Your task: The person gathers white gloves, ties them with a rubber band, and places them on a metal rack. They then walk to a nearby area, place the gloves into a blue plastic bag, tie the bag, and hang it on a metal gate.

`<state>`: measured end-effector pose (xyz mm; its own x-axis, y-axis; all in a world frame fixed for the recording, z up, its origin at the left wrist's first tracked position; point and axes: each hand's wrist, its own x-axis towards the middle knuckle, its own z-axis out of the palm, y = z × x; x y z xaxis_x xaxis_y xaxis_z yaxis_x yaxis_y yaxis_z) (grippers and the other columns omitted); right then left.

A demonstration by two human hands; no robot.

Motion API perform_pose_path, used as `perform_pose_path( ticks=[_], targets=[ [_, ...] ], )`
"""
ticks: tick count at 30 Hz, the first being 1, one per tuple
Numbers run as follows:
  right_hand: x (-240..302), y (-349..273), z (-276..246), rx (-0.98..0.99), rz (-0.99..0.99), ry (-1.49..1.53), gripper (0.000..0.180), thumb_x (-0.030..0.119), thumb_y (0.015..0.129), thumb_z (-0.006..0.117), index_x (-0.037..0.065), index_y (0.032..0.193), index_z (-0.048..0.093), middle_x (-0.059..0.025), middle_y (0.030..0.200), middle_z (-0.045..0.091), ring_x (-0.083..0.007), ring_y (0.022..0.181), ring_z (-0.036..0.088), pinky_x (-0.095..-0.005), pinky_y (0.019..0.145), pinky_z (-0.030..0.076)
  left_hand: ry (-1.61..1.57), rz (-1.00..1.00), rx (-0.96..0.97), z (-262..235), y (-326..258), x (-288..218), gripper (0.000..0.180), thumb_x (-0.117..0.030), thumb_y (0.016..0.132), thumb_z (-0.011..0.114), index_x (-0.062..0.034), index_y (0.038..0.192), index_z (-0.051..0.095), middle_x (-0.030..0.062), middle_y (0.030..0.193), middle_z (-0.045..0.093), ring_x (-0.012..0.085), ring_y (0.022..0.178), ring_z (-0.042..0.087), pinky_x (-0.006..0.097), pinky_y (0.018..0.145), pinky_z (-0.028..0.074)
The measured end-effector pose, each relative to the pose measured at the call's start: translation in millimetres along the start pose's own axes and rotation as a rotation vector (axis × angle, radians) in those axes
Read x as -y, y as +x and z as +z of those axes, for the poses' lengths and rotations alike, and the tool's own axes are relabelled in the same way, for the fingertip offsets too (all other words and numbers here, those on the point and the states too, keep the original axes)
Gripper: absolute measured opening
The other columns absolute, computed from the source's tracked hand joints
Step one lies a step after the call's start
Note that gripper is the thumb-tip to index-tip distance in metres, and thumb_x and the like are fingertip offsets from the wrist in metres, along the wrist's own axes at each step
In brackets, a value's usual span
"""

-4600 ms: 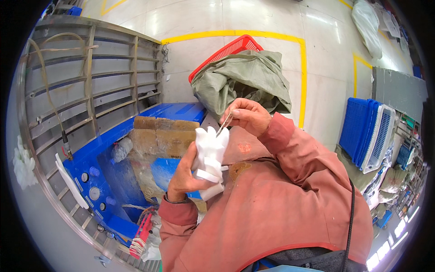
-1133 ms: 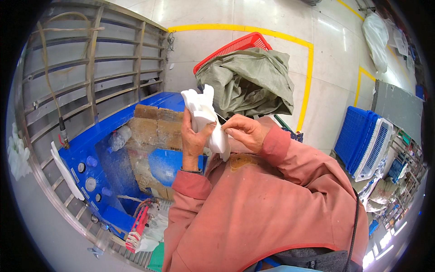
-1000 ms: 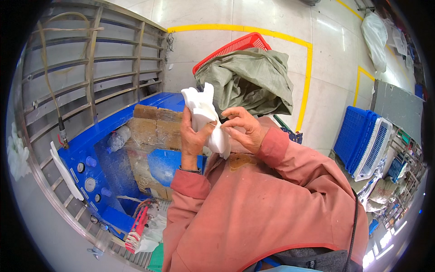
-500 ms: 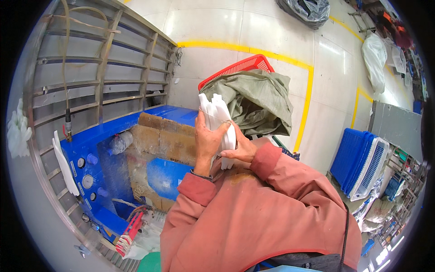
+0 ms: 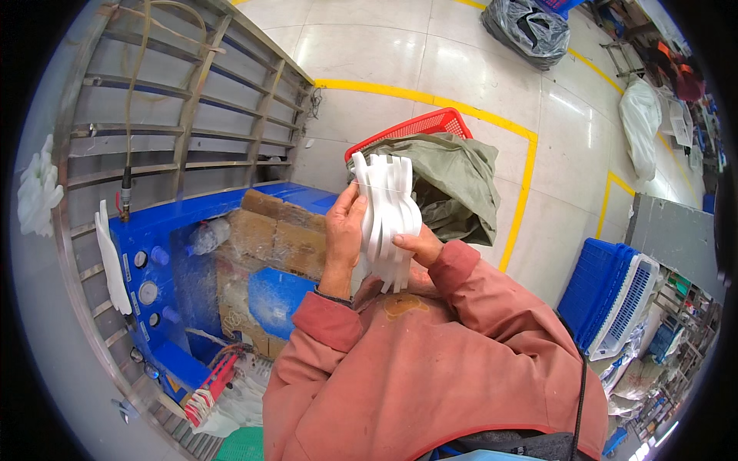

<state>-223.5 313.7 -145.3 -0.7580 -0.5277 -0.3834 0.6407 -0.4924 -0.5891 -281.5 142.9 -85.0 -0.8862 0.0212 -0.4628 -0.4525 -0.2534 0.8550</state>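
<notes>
Between my hands is a bundle of several thin, flat white pieces with wavy outlines (image 5: 389, 211), held upright and slightly fanned. A thin band or string (image 5: 383, 187) crosses its upper part. My left hand (image 5: 344, 230) grips the bundle's left edge, thumb and fingers closed on it. My right hand (image 5: 422, 247) holds its lower right side, thumb across the front; its other fingers are hidden behind the pieces. Just beyond the bundle, a grey-green cloth sack (image 5: 453, 180) lies over a red plastic basket (image 5: 419, 124).
At left stands a blue machine (image 5: 165, 265) with gauges and a cardboard-lined recess (image 5: 269, 234), beside a metal rack (image 5: 184, 115). White gloves (image 5: 36, 188) hang at the far left. Blue and white crates (image 5: 607, 296) are stacked right. A black plastic bag (image 5: 526, 31) sits far off.
The bundle has turned so its broad, fanned side faces me. My left hand has shifted to its left edge, and my right thumb now lies across the front.
</notes>
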Motion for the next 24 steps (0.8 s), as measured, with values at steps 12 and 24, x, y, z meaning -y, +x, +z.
perform_pose_path(
  ticks=[12,24],
  targets=[
    [8.6,-3.1,16.8,0.079,-0.120,-0.191,0.105,0.049,0.082,0.081,0.003,0.158,0.025,-0.0119,0.146,0.051,-0.0235,0.138,0.045,-0.0429,0.113,0.038,0.236,0.044,0.027,-28.8,-11.5,-2.0,0.049,0.005,0.095,0.050,0.0042,0.143,0.053,0.0139,0.136,0.063,0.0196,0.123,0.060,0.033,0.106,0.048],
    [14.5,-20.8,3.7,0.130,0.022,-0.050,0.103,0.058,0.078,0.077,0.003,0.154,0.035,-0.0123,0.139,0.057,-0.0245,0.126,0.055,-0.0405,0.107,0.044,-0.087,0.081,-0.128,15.9,-41.5,10.2,0.054,0.004,0.093,0.048,-0.0009,0.147,0.051,0.0116,0.141,0.059,0.0214,0.127,0.056,0.033,0.108,0.044]
  ],
)
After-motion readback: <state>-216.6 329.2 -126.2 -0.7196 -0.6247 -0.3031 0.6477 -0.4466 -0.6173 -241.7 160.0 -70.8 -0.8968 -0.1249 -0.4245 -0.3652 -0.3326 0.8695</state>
